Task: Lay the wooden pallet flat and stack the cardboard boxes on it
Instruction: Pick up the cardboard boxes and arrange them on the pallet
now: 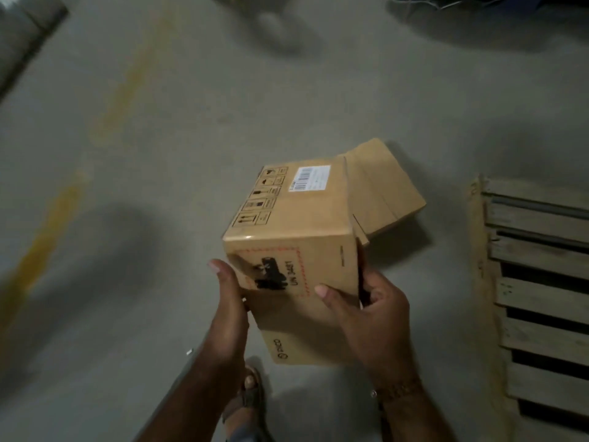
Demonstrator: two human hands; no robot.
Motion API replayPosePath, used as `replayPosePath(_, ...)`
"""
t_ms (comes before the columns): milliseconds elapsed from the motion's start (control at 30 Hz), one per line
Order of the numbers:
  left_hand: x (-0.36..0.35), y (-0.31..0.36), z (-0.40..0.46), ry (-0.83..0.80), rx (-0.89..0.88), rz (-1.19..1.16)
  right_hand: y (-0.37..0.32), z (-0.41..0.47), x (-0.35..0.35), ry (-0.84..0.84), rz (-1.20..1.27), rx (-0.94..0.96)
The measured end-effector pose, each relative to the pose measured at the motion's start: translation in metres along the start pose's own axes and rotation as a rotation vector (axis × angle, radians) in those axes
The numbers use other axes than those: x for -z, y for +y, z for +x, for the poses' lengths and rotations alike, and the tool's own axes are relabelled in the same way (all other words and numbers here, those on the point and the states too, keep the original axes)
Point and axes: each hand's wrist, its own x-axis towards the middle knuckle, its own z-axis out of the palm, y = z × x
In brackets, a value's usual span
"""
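Observation:
I hold a brown cardboard box (296, 224) in mid-air over the concrete floor, with both hands on its near end. It carries a white barcode label, printed handling symbols and a red-dashed mark. My left hand (228, 309) presses its left side and my right hand (373, 317) grips its right edge. A second cardboard box (387, 186) lies on the floor just behind it, partly hidden. The wooden pallet (538, 282) lies flat on the floor at the right edge, with nothing on the part in view.
Yellow painted lines (41, 250) run across the grey floor at the left. My sandalled foot (251, 393) is below the box. Dark blurred objects (478, 14) sit at the top right, and a grey shape (22, 36) at the top left.

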Motion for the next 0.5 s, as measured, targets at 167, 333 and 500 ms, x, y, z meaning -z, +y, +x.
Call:
replayPosePath(167,-0.011,0.01,-0.018,-0.166,-0.298,0.145,-0.022,0.022,0.039,0.352,-0.052,-0.115)
replayPosePath(333,-0.042,0.055,-0.034,-0.615,-0.257,0.245,-0.016,0.033,0.114,0.348,0.129,-0.611)
replayPosePath(500,-0.089,0.147,-0.094,-1.079,-0.295,0.731,-0.086,-0.061,0.177,0.287,0.486,-0.602)
